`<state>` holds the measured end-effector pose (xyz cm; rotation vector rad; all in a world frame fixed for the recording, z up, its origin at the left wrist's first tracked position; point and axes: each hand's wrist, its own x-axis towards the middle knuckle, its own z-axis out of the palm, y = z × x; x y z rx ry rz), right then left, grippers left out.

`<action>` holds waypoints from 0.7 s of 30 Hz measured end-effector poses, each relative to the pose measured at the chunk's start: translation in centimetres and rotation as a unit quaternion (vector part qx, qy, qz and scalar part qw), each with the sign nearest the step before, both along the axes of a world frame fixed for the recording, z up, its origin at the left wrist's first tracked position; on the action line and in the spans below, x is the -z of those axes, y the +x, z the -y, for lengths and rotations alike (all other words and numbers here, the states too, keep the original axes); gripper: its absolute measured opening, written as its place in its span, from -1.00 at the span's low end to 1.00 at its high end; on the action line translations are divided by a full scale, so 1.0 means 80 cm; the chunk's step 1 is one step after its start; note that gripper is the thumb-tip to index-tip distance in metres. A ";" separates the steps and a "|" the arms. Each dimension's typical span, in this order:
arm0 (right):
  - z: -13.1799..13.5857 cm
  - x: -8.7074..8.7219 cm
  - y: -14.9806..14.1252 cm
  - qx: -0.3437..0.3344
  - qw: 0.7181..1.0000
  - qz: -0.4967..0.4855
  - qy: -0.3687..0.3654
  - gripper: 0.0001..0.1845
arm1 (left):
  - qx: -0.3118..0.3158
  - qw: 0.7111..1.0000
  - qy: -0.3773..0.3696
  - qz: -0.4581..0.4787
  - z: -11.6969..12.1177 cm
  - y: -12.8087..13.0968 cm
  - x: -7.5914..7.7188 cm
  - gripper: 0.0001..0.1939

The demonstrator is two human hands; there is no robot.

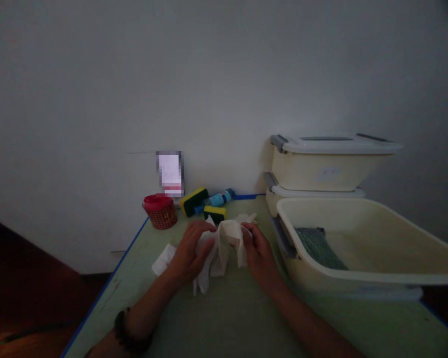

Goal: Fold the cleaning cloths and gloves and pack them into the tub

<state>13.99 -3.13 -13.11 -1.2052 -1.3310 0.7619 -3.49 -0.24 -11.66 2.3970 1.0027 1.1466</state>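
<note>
A thin white glove [224, 248] is stretched between my hands above the table, its cuff edge pulled wide and its lower part hanging loose. My left hand [192, 251] pinches the glove's left side, where limp finger-like ends dangle below. On the other side my right hand [259, 253] grips the edge between thumb and fingers. Just behind it lies another pale glove-like piece [247, 218], partly hidden. A folded white paper or cloth [164, 259] rests left of my left hand. The yellow and dark green sponge [215, 214] sits right behind the glove.
Behind stand a red woven basket [160, 213], a second sponge [194, 201], a blue-labelled bottle [219, 198] on its side and a blurred-out upright screen [170, 173]. To the right, an open cream bin [358, 283] holds a green cloth [320, 247]; lidded bins [328, 169] are stacked behind.
</note>
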 end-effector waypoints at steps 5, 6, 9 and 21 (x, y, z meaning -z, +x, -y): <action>0.006 -0.011 -0.001 -0.047 0.993 -0.103 -0.042 -0.69 | -0.004 0.992 -0.113 0.048 0.005 0.007 -0.004 -0.76; 0.008 -0.013 -0.001 -0.054 0.990 -0.121 -0.048 -0.70 | -0.017 0.990 -0.127 0.055 0.005 0.008 -0.003 -0.73; 0.010 -0.017 -0.002 -0.068 0.979 -0.184 -0.059 -0.73 | -0.034 0.983 -0.172 0.058 0.003 0.012 0.002 -0.80; 0.002 -0.010 -0.002 -0.030 0.965 -0.250 -0.077 -0.70 | -0.072 0.882 -0.343 0.314 -0.006 0.010 0.000 -0.77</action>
